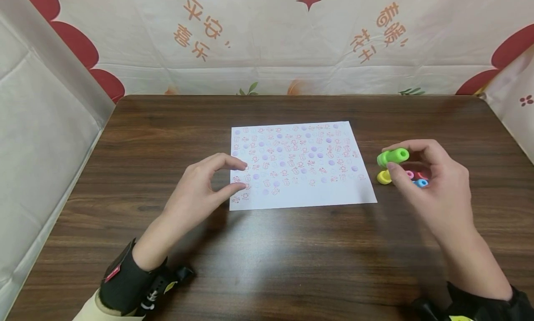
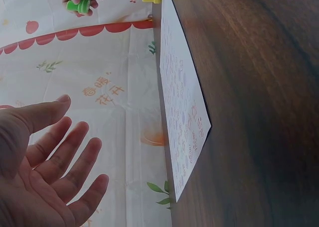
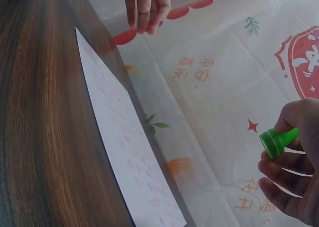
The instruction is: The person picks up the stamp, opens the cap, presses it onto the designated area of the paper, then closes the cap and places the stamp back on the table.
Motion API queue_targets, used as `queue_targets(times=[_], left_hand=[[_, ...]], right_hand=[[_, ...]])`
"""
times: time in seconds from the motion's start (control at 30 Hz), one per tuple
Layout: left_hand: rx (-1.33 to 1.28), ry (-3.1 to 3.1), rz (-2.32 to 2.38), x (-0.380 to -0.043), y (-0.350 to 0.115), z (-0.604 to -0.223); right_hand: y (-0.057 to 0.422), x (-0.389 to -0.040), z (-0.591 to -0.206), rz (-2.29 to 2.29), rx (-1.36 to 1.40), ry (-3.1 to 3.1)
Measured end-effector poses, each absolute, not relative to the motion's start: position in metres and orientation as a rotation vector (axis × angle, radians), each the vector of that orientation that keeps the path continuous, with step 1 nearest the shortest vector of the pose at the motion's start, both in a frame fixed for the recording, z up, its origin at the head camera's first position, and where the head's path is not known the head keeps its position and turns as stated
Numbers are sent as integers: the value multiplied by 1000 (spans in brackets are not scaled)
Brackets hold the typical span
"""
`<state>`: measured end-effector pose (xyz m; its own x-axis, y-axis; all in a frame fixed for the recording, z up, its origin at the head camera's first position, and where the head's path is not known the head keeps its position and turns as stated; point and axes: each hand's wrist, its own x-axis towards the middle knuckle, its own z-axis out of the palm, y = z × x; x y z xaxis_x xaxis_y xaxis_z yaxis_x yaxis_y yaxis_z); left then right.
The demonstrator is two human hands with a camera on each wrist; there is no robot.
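A bright green toy stamp [image 1: 393, 157] is pinched between the thumb and fingers of my right hand [image 1: 438, 186], raised above the table. The right wrist view shows its wide round end [image 3: 271, 143] pointing away from the palm. My left hand [image 1: 200, 186] hovers over the left edge of a white sheet of paper [image 1: 292, 198], thumb and fingers apart and holding nothing. Rows of small red and purple prints cover most of the sheet; its lower strip is mostly white. Beneath the right hand are a yellow stamp [image 1: 384, 177] and a blue one [image 1: 421, 182], with pink and red ones partly hidden.
The dark wood-grain table [image 1: 267, 256] carries the paper near its middle. A pale cloth [image 1: 267, 42] with red scallops and orange lettering hangs behind the far edge. More white cloth [image 1: 46, 103] is at the left side.
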<state>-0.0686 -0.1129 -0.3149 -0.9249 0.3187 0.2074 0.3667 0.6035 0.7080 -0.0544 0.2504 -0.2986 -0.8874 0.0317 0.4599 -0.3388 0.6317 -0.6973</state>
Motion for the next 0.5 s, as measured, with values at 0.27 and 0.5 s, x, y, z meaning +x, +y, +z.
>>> queue_targets(times=[0.27,0.5], left_hand=[[-584,-2760,-1235,-69,-115,-316],[-581,-2766,-1239,-69,-115,-317]], right_hand=[[256,-57,-299,1160,223,-2406],[262,-59,-302,1150,213,-2393]])
